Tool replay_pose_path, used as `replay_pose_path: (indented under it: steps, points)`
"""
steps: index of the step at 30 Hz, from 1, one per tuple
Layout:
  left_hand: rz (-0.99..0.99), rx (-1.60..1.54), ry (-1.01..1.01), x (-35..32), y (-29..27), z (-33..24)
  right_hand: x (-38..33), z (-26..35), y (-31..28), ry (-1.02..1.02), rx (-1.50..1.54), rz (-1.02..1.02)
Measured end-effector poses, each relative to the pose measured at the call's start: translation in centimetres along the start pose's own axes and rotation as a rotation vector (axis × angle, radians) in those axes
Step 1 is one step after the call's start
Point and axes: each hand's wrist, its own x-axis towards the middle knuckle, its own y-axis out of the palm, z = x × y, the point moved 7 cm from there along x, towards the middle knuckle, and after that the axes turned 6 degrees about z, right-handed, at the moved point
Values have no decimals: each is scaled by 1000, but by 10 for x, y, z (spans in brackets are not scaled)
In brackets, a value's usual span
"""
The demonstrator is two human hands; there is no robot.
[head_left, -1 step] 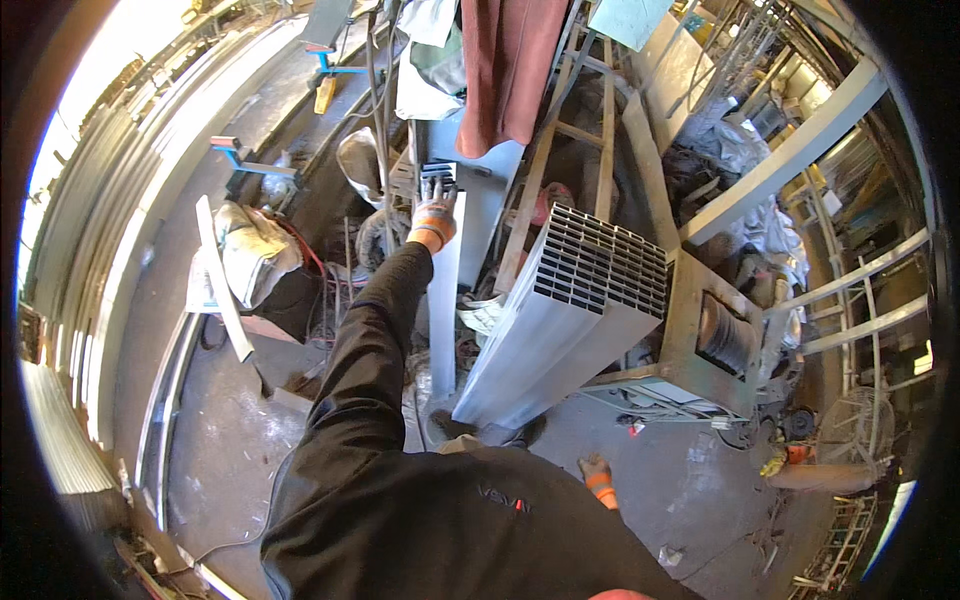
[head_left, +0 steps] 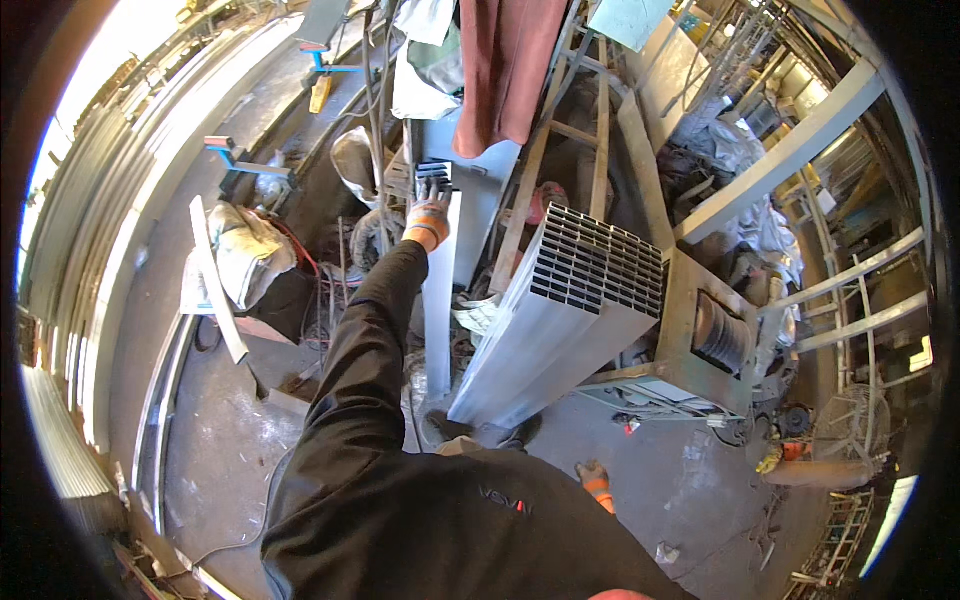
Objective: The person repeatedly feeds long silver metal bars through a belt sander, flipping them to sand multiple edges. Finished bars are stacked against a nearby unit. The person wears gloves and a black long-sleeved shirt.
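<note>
Illumination: bright but uneven, strongest at upper left, where the background burns out to white. Glare streaks the long metal lengths (head_left: 120, 235) on that side; patchy shine on the floor (head_left: 225, 450). Right side dimmer, with deep shadow among the clutter. Jacket (head_left: 400, 500) very dark. Left hand (head_left: 428, 222) reasonably sharp. Fisheye distortion: straight edges bow toward the rim, corners black, bluish fringe along left edge; fine detail soft at far right.

Black long-sleeved top (head_left: 400, 510), small pale-and-red chest print (head_left: 507, 500); grey-and-orange gloves (head_left: 429, 214); shoes (head_left: 440, 428) seemingly dark, partly hidden.
</note>
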Motion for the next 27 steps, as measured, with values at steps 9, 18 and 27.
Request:
replay_pose_path:
  steps: [9,18,27]
  points:
    - [-195,40,-109,-100,-36,-12,-31,3,-2,-54,2,42]
    - [-572,-360,-41,-359,-136,-115,41,200,25,-657,-2,531]
    - [-595,-329,-222,-534,-239,-253,-34,304,85,-1382,-398,870]
